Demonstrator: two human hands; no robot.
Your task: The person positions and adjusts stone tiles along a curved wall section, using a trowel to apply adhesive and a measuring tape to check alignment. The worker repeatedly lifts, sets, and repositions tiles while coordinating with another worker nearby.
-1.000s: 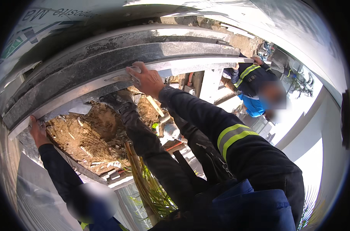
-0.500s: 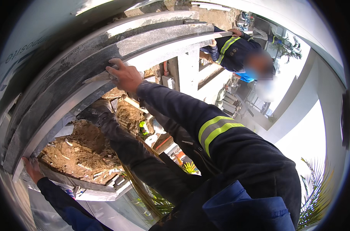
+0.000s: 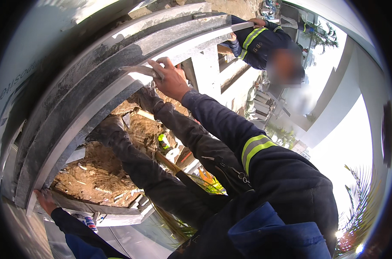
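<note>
Shifted since half a sec ago: right hand [image 3: 172, 80] now further along the long grey stone slab [image 3: 118, 73], toward its far end, and lying on the pale lower edge with a thin flat whitish piece [image 3: 137, 70] under the fingers; before, flat on the slab w/o any visible piece. Left hand [image 3: 44, 200] also moved, now gripping the slab's near end from below, fingers curled on the corner. Hands well apart, one at each part of the slab, both pressed on it; looks like steadying or aligning, judged only from the grip.

Slab itself: running diagonal across the view, above the pit of loose earth and rubble [image 3: 96, 177], curved only by the lens.

Count: 1 slab w/ two or three stepped bands; 2 own hands; 2 legs in dark trousers, both boots [image 3: 146, 96] planted just below the slab; 1 co-worker [image 3: 258, 41] at the slab's far end, dark jacket w/ reflective stripes, both hands on or near the stone, grip too small to tell. Palm fronds [image 3: 206, 183] beside the legs.
</note>
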